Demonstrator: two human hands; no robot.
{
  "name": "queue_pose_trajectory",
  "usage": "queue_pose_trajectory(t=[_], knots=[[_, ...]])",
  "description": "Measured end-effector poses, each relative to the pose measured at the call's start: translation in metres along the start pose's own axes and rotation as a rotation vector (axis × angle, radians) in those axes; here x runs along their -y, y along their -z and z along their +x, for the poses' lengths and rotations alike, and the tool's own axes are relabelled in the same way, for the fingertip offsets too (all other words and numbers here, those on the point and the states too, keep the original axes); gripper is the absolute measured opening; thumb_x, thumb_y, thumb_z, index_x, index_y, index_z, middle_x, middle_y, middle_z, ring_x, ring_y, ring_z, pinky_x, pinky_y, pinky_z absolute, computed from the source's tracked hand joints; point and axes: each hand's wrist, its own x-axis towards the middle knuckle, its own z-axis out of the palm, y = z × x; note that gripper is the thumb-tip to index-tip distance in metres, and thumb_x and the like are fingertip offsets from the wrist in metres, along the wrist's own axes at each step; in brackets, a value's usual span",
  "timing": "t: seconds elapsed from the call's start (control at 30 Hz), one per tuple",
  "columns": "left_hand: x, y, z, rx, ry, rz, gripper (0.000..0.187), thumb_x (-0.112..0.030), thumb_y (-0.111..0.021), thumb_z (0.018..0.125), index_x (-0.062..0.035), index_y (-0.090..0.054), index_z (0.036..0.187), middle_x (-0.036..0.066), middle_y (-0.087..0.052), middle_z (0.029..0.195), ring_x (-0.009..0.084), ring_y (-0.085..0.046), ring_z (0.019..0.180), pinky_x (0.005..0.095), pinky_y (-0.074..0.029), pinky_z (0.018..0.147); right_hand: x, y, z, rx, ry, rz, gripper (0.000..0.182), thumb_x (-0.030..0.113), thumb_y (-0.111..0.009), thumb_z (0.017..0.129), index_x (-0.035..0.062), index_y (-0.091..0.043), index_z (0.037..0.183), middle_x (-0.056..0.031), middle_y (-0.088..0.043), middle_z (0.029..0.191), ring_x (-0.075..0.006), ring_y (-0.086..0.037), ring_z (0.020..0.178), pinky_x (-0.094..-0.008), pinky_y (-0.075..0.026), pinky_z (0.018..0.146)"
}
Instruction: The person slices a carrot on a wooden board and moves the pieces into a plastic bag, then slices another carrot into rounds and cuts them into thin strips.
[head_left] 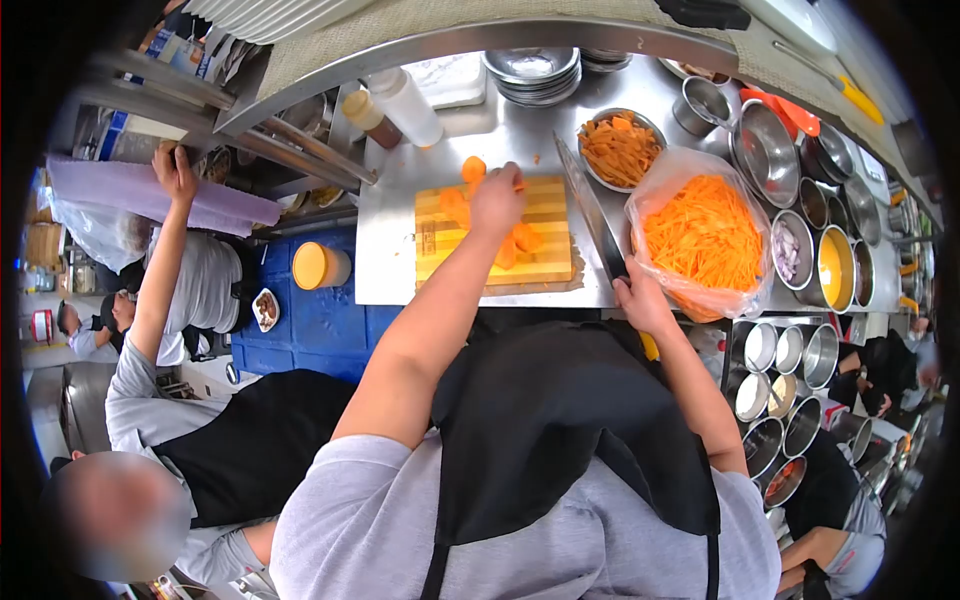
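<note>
While the left hand (pixel 497 205) reaches over the striped cutting board (pixel 548 205), its fingers curl, a bit of orange showing at their tips; whether they grip it, I cannot tell. Bright orange pieces (pixel 455 207), chunky and smooth, lie beneath and beside those fingers, some partly hidden by the hand. To the right of these fingers, a long knife (pixel 593 210) slants past the board, its handle clasped by the right hand (pixel 642 300). The blade stands between the board and a clear plastic bag (pixel 762 215) heaped with fine orange shreds (pixel 705 232), just beside the right fingers. Ahead of those fingers, near the knife's tip, a metal bowl (pixel 661 140) holds broader orange slices (pixel 618 150). Beyond the left fingers stand stacked bowls (pixel 533 80); ahead and to their left, a squeeze bottle (pixel 405 105). Well left of them, a yellow-lidded tub (pixel 320 267) rests on a blue surface (pixel 290 335), and a co-worker (pixel 240 440) in a black apron stretches out an arm.
</note>
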Motion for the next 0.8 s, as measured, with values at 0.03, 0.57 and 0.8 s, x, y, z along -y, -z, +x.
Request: queue_pose_trajectory(t=[0.03,0.57,0.8], knots=[[-0.003,-0.007,0.002,-0.004,0.004,-0.003,0.021,-0.011,-0.069,0.084,-0.008,-0.063,0.104,0.012,-0.07,0.098,0.0339,-0.068,0.094,0.0454,-0.055,0.08,0.0,-0.001,0.001,0.003,0.002,-0.005,0.018,0.011,-0.057,0.097,-0.0009,-0.048,0.108,-0.0278,-0.065,0.085,-0.045,-0.067,0.084,-0.0505,-0.051,0.077],[-0.014,0.03,-0.013,0.471,-0.015,0.186,0.06,-0.044,-0.087,0.069,-0.012,-0.066,0.115,0.009,-0.069,0.113,0.0311,-0.064,0.11,0.0476,-0.05,0.09,0.006,-0.006,0.001,0.035,-0.07,-0.04,0.025,0.013,-0.058,0.095,-0.0013,-0.047,0.112,-0.0362,-0.064,0.096,-0.0545,-0.062,0.097,-0.0571,-0.048,0.084],[-0.006,0.045,-0.049,0.317,-0.175,0.139,0.047,-0.033,-0.08,0.08,-0.0112,-0.064,0.118,0.01,-0.064,0.12,0.0317,-0.059,0.118,0.0477,-0.045,0.098,0.001,-0.011,0.008,0.098,-0.068,-0.024,0.029,0.015,-0.056,0.097,-0.0012,-0.046,0.119,-0.0344,-0.066,0.09,-0.0529,-0.064,0.094,-0.0561,-0.049,0.082]])
